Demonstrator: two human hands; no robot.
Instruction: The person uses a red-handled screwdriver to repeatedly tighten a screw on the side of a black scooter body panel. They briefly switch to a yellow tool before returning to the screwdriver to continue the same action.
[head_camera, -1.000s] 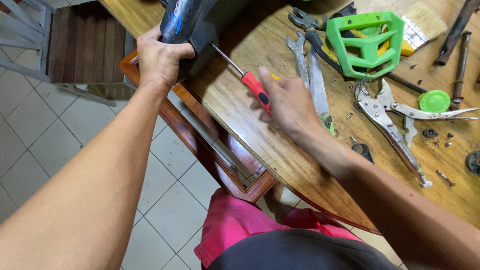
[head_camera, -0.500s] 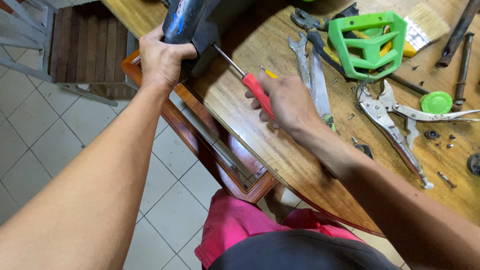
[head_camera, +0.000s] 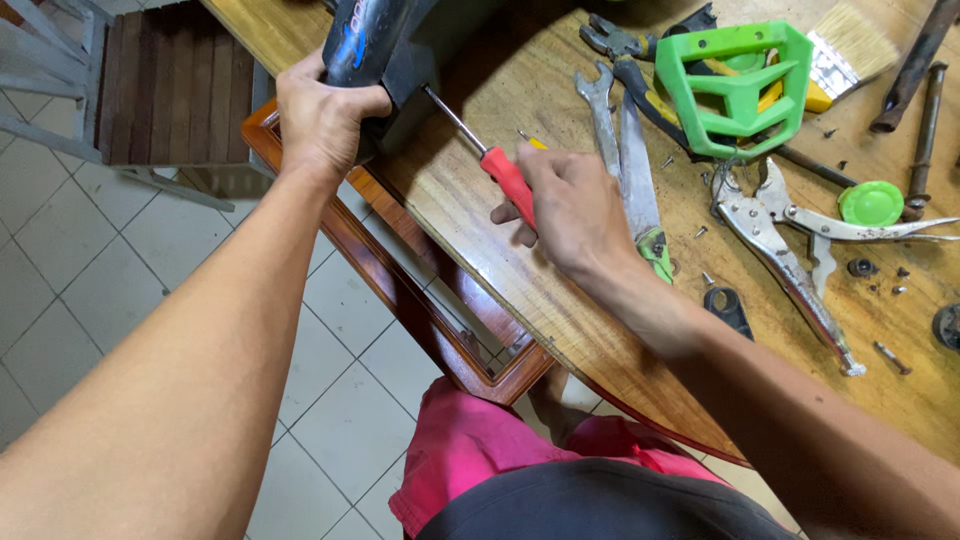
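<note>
2 hands at the surface (head_camera: 560, 330): left hand (head_camera: 325, 120) clasps 1 dark tool body (head_camera: 375, 45); right hand (head_camera: 575, 205) grips 1 red screwdriver (head_camera: 505, 175), tip against that body. Right of the screwdriver: 1 wrench (head_camera: 603, 115), 1 green frame (head_camera: 735, 85), 1 locking pliers (head_camera: 785, 255).

Head camera looks steeply down, close

My left hand (head_camera: 325, 125) grips the power tool (head_camera: 375, 45) at the table (head_camera: 560, 320) edge; right of it, my right hand (head_camera: 575, 205) holds the screwdriver (head_camera: 495, 165), wrench (head_camera: 603, 115) just beyond.
</note>
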